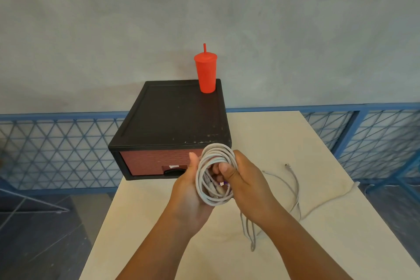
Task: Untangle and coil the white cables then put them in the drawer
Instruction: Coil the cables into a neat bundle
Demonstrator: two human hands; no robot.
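Wall (272, 18): grey and bare, fills the upper half of the view behind everything.
Railing (56, 148): blue metal frame with diamond mesh, runs along the foot of the wall past the far edge of the table on both sides.
Table (329, 245): pale cream top, its far edge towards the wall, its left edge running down to the bottom of the view.
Drawer unit (175, 116): black box at the far left corner of the tabletop, overhanging the left edge a little; the red woven-look drawer front (147, 161) faces the person and is shut, with a dark handle recess low in its middle.
Cup (205, 73): red, lidded, with a straw, upright on the far right corner of the drawer unit's top.
Left hand (188, 198): palm turned up and inward, fingers curled behind the coil, thumb pointing up along the coil's left side.
Right hand (245, 184): wrapped around the right side of the coil, thumb pressed onto the strands at its middle.
Coil (216, 173): white cable wound in several loops, held upright between both hands above the tabletop, just in front of the drawer front.
Loose cables (293, 188): white, lying slack on the tabletop to the right of the hands; one strand runs to the right edge, another trails down below the right wrist, and a small plug end lies towards the far side.
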